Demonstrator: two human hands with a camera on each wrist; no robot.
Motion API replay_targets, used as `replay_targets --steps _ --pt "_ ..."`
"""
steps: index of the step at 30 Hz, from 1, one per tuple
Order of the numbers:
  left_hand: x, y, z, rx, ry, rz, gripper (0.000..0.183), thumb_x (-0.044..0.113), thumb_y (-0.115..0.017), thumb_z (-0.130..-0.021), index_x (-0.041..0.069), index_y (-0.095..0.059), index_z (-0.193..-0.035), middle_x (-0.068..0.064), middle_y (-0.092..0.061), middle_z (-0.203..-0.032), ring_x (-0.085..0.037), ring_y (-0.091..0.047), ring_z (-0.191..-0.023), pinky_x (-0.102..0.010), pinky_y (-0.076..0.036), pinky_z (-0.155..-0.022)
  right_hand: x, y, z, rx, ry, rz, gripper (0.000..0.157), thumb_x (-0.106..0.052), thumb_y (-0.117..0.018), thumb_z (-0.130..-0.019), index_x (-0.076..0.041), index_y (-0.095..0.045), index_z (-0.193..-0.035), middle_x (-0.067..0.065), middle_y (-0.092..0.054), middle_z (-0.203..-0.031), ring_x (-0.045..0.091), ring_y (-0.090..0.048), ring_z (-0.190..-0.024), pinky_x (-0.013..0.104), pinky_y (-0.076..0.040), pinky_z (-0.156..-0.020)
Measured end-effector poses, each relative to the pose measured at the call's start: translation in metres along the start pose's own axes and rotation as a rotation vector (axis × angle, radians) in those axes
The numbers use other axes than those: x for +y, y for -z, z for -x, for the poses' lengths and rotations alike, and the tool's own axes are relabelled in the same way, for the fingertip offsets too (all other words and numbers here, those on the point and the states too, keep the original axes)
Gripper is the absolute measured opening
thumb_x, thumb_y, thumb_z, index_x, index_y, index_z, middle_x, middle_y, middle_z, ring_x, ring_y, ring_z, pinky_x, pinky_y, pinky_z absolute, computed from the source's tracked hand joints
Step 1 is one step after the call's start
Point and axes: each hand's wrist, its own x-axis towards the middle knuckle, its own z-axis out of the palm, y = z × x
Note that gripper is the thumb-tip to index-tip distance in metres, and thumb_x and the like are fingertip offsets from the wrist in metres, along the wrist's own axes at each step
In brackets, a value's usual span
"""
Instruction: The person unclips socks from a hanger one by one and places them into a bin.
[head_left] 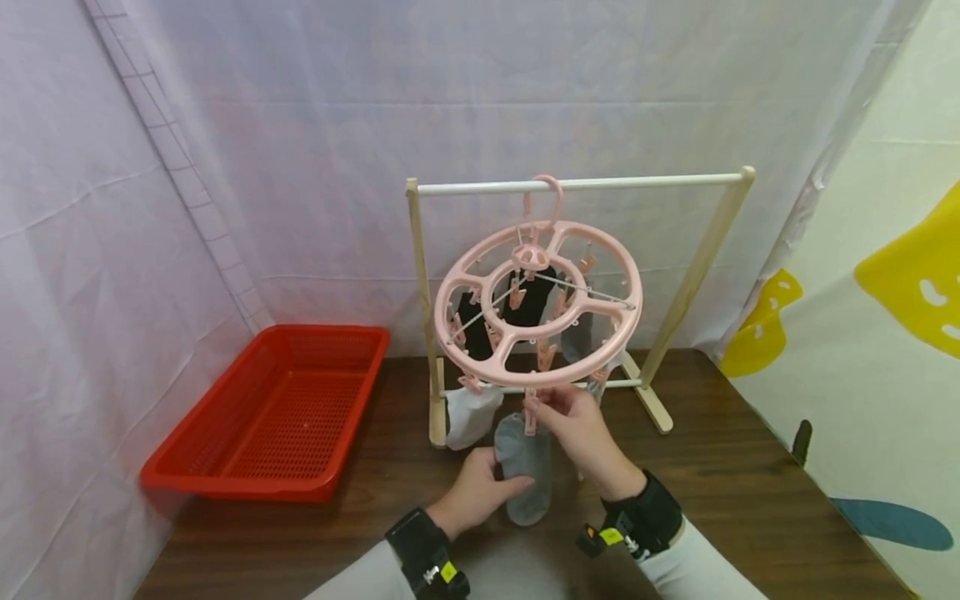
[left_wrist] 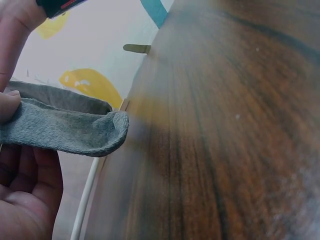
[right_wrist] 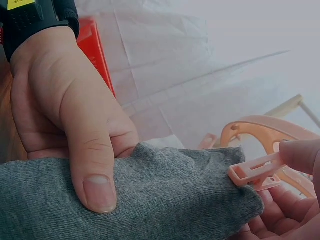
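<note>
Grey sock [head_left: 527, 454] at a clip [head_left: 531, 423]

The grey sock is over the counter [head_left: 405, 417], cuff toward 12 o'clock, its edge in the clip's mouth. The left hand [head_left: 480, 490] pinches it from 8 o'clock; the right hand [head_left: 583, 427], at 2 o'clock, pinches the clip. The hanger [head_left: 540, 377] is at 12 o'clock, a white sock [head_left: 472, 417] near 10, the basket [head_left: 356, 408] between 9 and 10.

Curtained-off booth [head_left: 67, 275] around a table [head_left: 720, 467]
White sheeting [head_left: 315, 150] hangs beyond the left hand [head_left: 476, 489]; yellow-patterned sheeting [head_left: 862, 392] is right of the right hand [head_left: 583, 429].
</note>
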Motion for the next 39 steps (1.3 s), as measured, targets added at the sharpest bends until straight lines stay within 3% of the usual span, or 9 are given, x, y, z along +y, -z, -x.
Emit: replay_targets --steps 6,12,19,30,35,39 --pt "0.002 0.0 0.001 0.005 -0.009 -0.009 0.027 0.004 -0.074 -0.081 -0.001 -0.07 -0.107 -0.015 -0.074 -0.104 -0.008 -0.069 -0.092 -0.03 -0.056 -0.083 0.002 0.0 0.0 -0.013 0.006 -0.016 0.03 -0.02 -0.066 -0.092 0.005 -0.062 -0.107 0.02 -0.065 -0.099 0.021 -0.064 -0.088 0.03 -0.055 -0.075" --pt "0.004 0.0 0.001 -0.006 -0.014 -0.007 0.026 0.006 -0.074 -0.082 0.0 -0.07 -0.108 -0.014 -0.074 -0.105 -0.007 -0.068 -0.092 -0.029 -0.055 -0.083 0.004 0.001 0.0 -0.024 0.035 -0.036 0.029 -0.018 -0.066 -0.092 0.007 -0.06 -0.106 0.014 -0.063 -0.095 0.02 -0.063 -0.087 0.03 -0.055 -0.074" --pt "-0.019 0.0 -0.005 0.003 0.021 0.008 0.029 0.005 -0.074 -0.082 0.0 -0.069 -0.111 -0.014 -0.073 -0.108 -0.009 -0.068 -0.094 -0.03 -0.055 -0.083 0.004 0.0 0.0 -0.016 0.028 -0.067 0.025 -0.016 -0.067 -0.091 0.005 -0.06 -0.103 0.009 -0.063 -0.094 0.019 -0.063 -0.088 0.03 -0.055 -0.074" --pt "-0.024 0.0 -0.008 0.054 -0.005 0.035 0.03 0.018 -0.074 -0.084 0.006 -0.069 -0.111 -0.01 -0.074 -0.106 -0.017 -0.07 -0.096 -0.033 -0.057 -0.082 0.004 -0.001 -0.001 -0.016 0.034 -0.071 0.016 -0.015 -0.065 -0.092 0.0 -0.064 -0.099 0.02 -0.065 -0.098 0.018 -0.064 -0.088 0.03 -0.055 -0.076" --pt "-0.023 0.001 -0.007 0.043 0.006 0.027 0.03 0.019 -0.075 -0.084 0.008 -0.07 -0.111 -0.008 -0.074 -0.107 -0.016 -0.07 -0.097 -0.033 -0.056 -0.084 0.005 0.0 -0.001 -0.033 0.064 -0.076 0.024 -0.014 -0.063 -0.094 0.009 -0.06 -0.101 0.028 -0.063 -0.098 0.018 -0.064 -0.088 0.032 -0.056 -0.077" --pt "-0.024 0.002 -0.005 0.038 0.011 0.011 0.027 0.016 -0.075 -0.084 0.007 -0.07 -0.108 -0.009 -0.075 -0.104 -0.015 -0.07 -0.094 -0.032 -0.056 -0.082 0.004 0.002 -0.002 -0.024 0.062 -0.086 0.026 -0.013 -0.062 -0.094 0.012 -0.059 -0.102 0.022 -0.066 -0.094 0.02 -0.066 -0.087 0.033 -0.056 -0.077"
